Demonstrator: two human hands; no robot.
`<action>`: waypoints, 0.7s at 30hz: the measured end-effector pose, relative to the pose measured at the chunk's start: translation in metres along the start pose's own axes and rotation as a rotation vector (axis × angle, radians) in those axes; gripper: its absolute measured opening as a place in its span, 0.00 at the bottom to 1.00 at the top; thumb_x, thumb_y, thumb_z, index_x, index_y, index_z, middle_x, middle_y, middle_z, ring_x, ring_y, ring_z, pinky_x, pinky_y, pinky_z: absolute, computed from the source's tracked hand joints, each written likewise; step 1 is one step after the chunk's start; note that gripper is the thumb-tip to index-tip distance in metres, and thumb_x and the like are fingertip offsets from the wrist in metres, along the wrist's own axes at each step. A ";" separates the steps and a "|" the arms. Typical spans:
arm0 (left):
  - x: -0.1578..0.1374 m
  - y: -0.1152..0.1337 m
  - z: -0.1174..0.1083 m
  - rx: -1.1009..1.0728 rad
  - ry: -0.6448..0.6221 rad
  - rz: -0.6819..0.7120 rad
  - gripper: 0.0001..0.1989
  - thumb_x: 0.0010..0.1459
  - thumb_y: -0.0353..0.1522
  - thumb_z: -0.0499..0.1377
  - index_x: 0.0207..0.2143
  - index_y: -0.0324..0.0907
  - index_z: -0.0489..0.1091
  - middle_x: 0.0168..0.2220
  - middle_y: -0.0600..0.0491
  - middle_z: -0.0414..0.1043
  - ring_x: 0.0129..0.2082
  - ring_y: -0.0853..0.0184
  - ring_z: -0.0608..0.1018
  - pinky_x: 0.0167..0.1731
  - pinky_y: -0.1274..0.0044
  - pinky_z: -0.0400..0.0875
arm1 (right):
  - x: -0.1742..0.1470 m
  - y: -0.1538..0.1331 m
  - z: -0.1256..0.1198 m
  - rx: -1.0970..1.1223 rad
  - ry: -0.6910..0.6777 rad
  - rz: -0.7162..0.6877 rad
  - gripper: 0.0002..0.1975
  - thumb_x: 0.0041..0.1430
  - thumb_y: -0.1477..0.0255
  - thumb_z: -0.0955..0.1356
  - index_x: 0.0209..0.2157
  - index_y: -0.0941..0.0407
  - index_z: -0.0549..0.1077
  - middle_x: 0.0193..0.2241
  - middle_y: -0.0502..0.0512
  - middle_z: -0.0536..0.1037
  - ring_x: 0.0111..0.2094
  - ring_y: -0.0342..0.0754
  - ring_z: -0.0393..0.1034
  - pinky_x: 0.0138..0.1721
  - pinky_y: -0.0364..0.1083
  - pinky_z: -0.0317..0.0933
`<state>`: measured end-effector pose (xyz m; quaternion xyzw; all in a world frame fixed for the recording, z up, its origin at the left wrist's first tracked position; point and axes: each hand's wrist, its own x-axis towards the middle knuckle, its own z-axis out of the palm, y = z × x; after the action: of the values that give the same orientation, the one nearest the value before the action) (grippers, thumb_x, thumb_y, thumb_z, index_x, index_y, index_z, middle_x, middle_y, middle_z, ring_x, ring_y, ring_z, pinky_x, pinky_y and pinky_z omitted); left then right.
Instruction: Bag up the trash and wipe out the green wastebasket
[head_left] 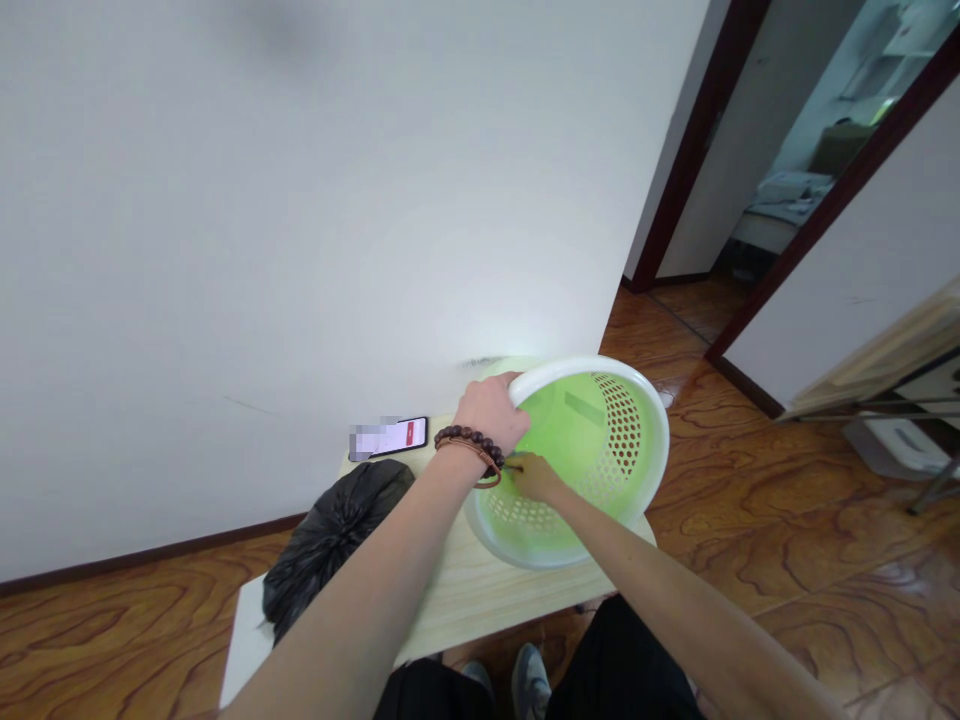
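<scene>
A green plastic basket with a white rim and perforated sides stands tilted on a small light wooden table. My left hand, with a beaded bracelet at its wrist, is closed around the left part of the rim. Inside the basket's mouth, my right hand is closed near the left inner wall. My left wrist and the bracelet partly cover its fingertips, and I cannot make out what they hold.
Left of the basket lie a tied black plastic bag and a phone with its screen lit. A white wall rises right behind the table. To the right are wood-patterned floor, a doorway and a white box.
</scene>
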<state>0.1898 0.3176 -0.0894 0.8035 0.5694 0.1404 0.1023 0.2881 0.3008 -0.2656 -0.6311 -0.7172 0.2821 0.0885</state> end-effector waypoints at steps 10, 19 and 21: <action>-0.009 -0.007 0.003 -0.035 0.020 -0.050 0.27 0.43 0.27 0.51 0.49 0.48 0.66 0.30 0.51 0.74 0.30 0.64 0.75 0.30 0.77 0.68 | -0.055 0.020 -0.011 -0.207 -0.062 -0.060 0.21 0.52 0.81 0.58 0.49 0.59 0.66 0.46 0.62 0.70 0.44 0.50 0.65 0.44 0.46 0.57; -0.051 0.000 0.005 -0.158 0.059 -0.089 0.28 0.44 0.25 0.49 0.50 0.47 0.65 0.29 0.53 0.74 0.28 0.66 0.74 0.28 0.80 0.66 | -0.100 0.026 -0.015 -0.237 -0.093 -0.194 0.27 0.60 0.62 0.54 0.52 0.67 0.61 0.53 0.69 0.62 0.54 0.54 0.55 0.53 0.49 0.49; -0.062 -0.001 -0.002 -0.202 0.043 -0.123 0.26 0.44 0.26 0.50 0.48 0.47 0.66 0.29 0.53 0.74 0.28 0.67 0.74 0.27 0.80 0.65 | -0.116 0.021 -0.015 -0.249 -0.088 -0.218 0.26 0.59 0.63 0.55 0.52 0.66 0.61 0.53 0.67 0.62 0.55 0.53 0.54 0.53 0.49 0.49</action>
<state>0.1689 0.2595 -0.0949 0.7495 0.6026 0.2078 0.1788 0.3355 0.1953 -0.2373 -0.5427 -0.8139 0.2072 0.0079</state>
